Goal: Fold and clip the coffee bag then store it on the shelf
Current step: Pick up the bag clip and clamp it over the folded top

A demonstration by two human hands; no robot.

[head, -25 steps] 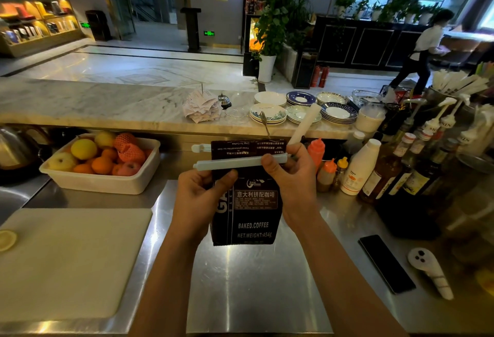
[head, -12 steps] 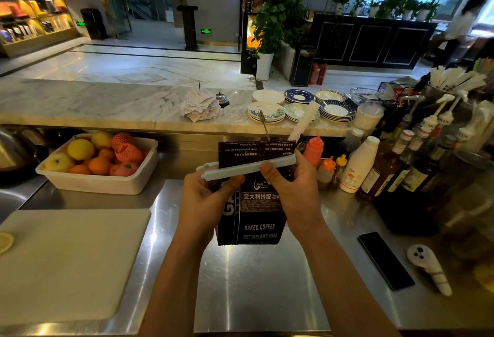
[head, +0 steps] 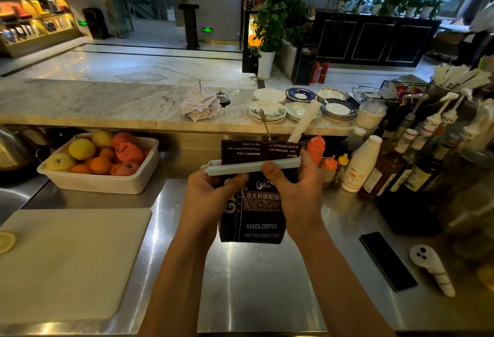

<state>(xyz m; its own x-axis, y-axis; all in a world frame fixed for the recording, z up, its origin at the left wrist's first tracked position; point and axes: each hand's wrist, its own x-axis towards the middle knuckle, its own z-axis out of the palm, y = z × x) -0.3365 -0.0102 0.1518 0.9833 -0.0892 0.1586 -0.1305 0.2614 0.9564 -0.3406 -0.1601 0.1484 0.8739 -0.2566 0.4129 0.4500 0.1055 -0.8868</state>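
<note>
Pale plastic clip bar (head: 251,167) crosses the glossy folded coffee bag (head: 254,213), both hands (head: 211,197) (head: 296,192) pinching it.

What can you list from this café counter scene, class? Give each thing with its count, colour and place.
coffee bag: one, dark brown, held above the steel counter, top folded over
sealing clip: one, pale, across the bag's fold
cutting board: one, white, left on the counter
fruit tub: one, white, behind the board, holding fruit
phone: one, black, right on the counter
plates: several stacks, white and blue, on the marble ledge
receipts: one pile, white, on a spike on the ledge
syrup bottles: several, dark, far right
left hand: grips the bag and the clip's left end
right hand: thumb on the clip, grips the bag's right side
</note>
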